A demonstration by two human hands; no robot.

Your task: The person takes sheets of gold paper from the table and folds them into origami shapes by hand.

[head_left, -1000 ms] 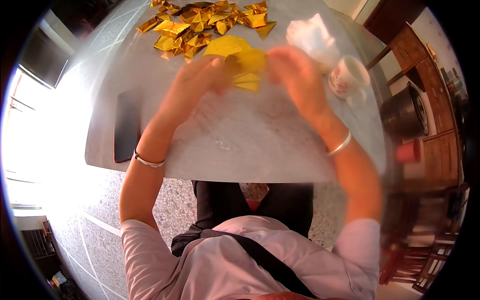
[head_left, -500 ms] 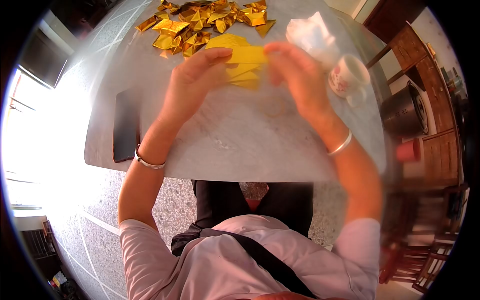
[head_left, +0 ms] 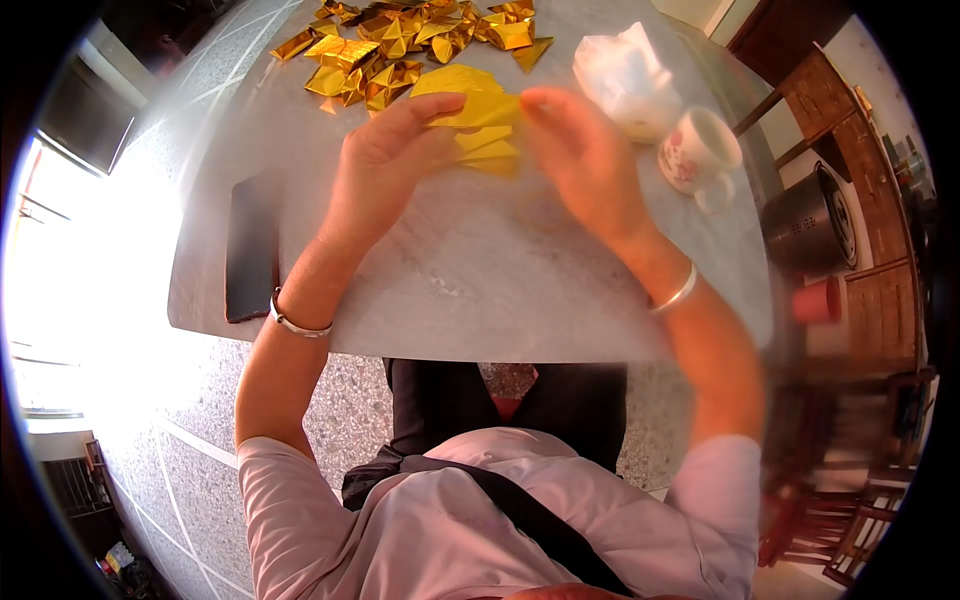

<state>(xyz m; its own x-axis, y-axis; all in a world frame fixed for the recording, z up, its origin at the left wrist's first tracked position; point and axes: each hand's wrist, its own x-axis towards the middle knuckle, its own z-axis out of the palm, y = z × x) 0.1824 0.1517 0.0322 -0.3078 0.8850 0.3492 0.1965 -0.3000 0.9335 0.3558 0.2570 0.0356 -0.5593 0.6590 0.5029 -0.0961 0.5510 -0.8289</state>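
A folded piece of yellow paper [head_left: 484, 109] is stretched between my two hands above the table. My left hand [head_left: 388, 150] pinches its left end between thumb and fingers. At its right end, my right hand [head_left: 580, 145] grips the corner; those fingers are slightly blurred. More yellow paper sheets [head_left: 490, 150] lie fanned out beneath and behind the held piece, partly covered by it. Beyond them, a heap of folded shiny gold paper pieces [head_left: 395, 45] spreads over the far side of the table.
On the grey marble table [head_left: 440, 290], a dark phone [head_left: 252, 250] lies at the left. A white plastic bag [head_left: 625, 80] and a flowered mug [head_left: 697, 150] stand at the right. Past the table are a metal pot [head_left: 805, 225] and a red container [head_left: 817, 300].
My right hand has shifted slightly left and turned, and the right end of the yellow paper now tilts and narrows to a corner. My left hand stays nearly in place.
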